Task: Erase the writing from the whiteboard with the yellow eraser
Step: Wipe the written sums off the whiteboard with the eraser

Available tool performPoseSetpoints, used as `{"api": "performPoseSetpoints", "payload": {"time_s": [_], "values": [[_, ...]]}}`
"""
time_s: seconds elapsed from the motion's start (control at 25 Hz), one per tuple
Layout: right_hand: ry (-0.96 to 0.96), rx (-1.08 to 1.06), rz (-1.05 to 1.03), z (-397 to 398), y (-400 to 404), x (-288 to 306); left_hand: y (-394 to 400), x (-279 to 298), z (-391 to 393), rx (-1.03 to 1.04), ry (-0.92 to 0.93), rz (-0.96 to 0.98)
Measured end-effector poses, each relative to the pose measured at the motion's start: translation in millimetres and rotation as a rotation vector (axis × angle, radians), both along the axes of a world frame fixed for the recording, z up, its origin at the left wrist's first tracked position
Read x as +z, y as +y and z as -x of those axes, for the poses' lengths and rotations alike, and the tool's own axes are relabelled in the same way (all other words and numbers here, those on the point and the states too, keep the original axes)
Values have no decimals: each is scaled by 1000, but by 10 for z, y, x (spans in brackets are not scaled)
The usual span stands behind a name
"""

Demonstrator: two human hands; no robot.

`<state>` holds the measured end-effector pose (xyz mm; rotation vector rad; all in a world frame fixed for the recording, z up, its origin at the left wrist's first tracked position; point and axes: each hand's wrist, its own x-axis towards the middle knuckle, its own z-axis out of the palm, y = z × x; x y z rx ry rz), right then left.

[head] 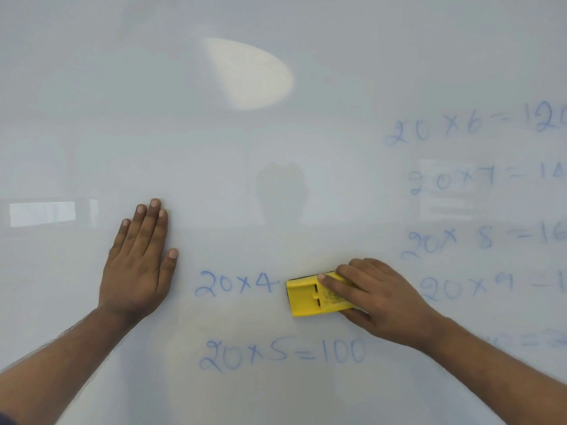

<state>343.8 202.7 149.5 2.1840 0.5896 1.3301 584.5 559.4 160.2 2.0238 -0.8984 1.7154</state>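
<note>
Nearest the camera, the line "20×5=100" (282, 354) sits low on the whiteboard (276, 142), intact and below both hands. Above it, the right hand (377, 299) grips the yellow eraser (317, 294): fingers curl over its top edge and the thumb wraps under, so the pad is held flat against the board surface. The eraser lies at the right end of "20×4" (236, 285), over the place where that line's result would stand; this placement suggests the line is being wiped from right to left. The left hand (139, 262) rests flat on the board, left of the writing, fingers straight and close together, holding nothing; it probably steadies the body. Farther right, a column from "20×6" (429, 130) down to "20×9" (466, 286) remains, pale and running off frame. The task appears well short of complete
</note>
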Motion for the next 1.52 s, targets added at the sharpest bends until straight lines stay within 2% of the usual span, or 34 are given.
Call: {"api": "performPoseSetpoints", "payload": {"time_s": [0.08, 0.28, 0.36, 0.56, 0.76, 0.88, 1.04, 1.16, 1.24, 1.36, 1.52], "values": [[-24, -20, -32, 25, -46, 117, 3, -36, -4, -3, 3, 3], [-122, 8, -273, -146, 211, 129, 4, -121, -10, -9, 10, 5], [-88, 9, -250, -142, 235, -4, 14, -151, -11, -13, 8, 2], [25, -71, -31, 114, -42, -155, 57, -239, -39, -16, -6, -25], [-113, -68, -221, 47, 87, 252, 57, -290, -32, -10, -3, -19], [-138, -37, -271, -140, 362, 258, 49, -332, -15, -16, 0, -12], [-16, -17, -88, -223, 507, -125, 76, -408, -15, -11, 9, -28], [22, -35, 63, -133, 374, -34, 100, -453, -22, -3, 7, -43], [-33, -45, 0, -136, 341, 134, 104, -492, -21, -3, 10, -43], [-132, -36, -201, -254, 507, 300, 108, -520, -22, 0, 15, -37], [-73, 3, -200, -435, 790, 126, 120, -548, -42, -11, 26, -32]]}}
